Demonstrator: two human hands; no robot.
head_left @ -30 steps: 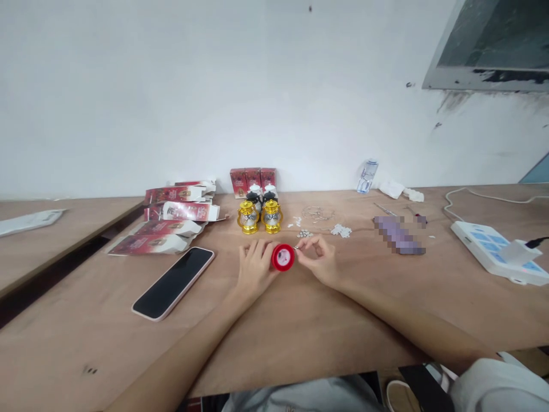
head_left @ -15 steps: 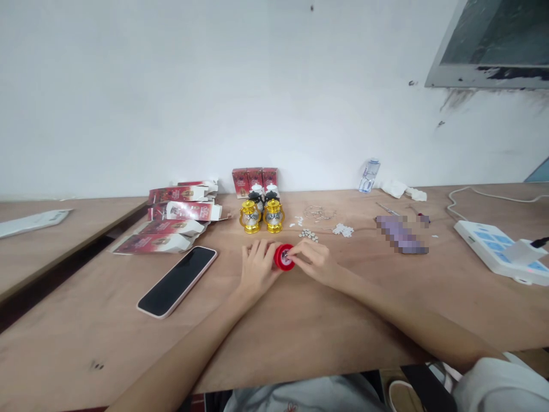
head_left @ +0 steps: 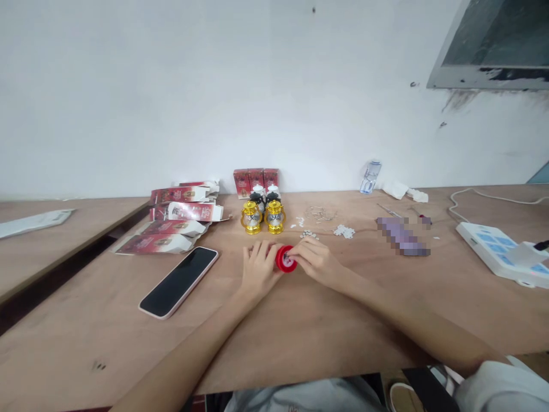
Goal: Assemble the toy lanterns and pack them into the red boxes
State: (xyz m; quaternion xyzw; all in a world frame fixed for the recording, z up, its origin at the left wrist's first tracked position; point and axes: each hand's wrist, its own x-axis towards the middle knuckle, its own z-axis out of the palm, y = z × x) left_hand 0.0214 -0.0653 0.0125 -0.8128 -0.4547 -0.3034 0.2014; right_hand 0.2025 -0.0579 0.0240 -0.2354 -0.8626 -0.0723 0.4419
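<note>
My left hand (head_left: 257, 268) grips a small red lantern (head_left: 285, 259) lying on its side on the wooden table (head_left: 300, 320), its round base turned toward me. The fingertips of my right hand (head_left: 315, 260) are pinched against that base, pressing something tiny that I cannot make out. Just beyond the hands lie a small pile of silvery button cells (head_left: 307, 234) and a cluster of white bits (head_left: 343, 231). Two gold lanterns (head_left: 263, 217) stand behind, with two darker ones at their back.
A black phone (head_left: 179, 281) lies to the left, near several opened red cartons (head_left: 175, 226). Three red boxes (head_left: 256, 179) stand by the wall. To the right lie a blurred purple object (head_left: 403, 236), a white power strip (head_left: 500, 250) and a small clear bottle (head_left: 369, 177).
My right hand moved from beside the red lantern onto its base, with the fingertips now pressed against it. The left hand kept its hold.
</note>
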